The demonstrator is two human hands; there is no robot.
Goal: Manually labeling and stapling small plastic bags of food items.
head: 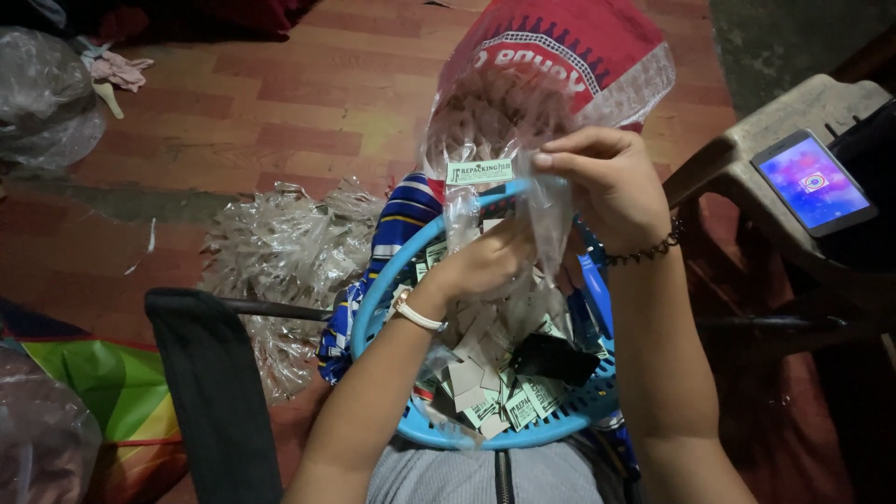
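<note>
Both hands (pixel 551 219) raised, fingers (pixel 560 154) pinching bag (pixel 546 210)

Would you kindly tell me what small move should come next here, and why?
Probably push the paper label down into the clear plastic bag: the right hand pinches the bag's top, the left hand is at its mouth, and the label sits at the opening.

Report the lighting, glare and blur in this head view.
Head view: dim overall, corners dark; the phone screen glows brightly; glare speckles the pile of clear plastic bags; the right hand and left hand look slightly soft, holding a clear bag over the blue basket.
</note>
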